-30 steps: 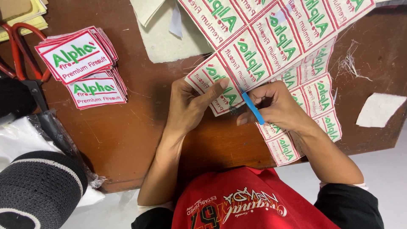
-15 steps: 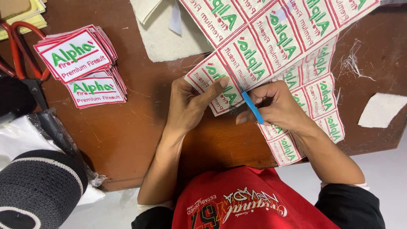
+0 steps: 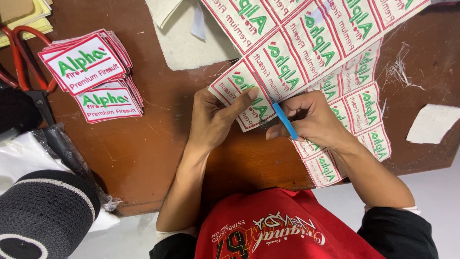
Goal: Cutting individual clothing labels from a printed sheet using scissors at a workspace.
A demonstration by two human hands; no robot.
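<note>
The left hand (image 3: 215,120) pinches the corner patch of the patch sheet (image 3: 306,43), thumb on top. The right hand (image 3: 311,120) is closed on a blue tool (image 3: 285,121), its tip at the seam between patches; the tip is too small to identify. The sheet runs from the hands toward 1 o'clock on the table (image 3: 143,153). A stack of cut patches (image 3: 93,76) lies at 10 o'clock, red scissors (image 3: 24,57) beyond. For a clean cut, keep the sheet taut, follow the red border and keep the thumb clear of the tip.
</note>
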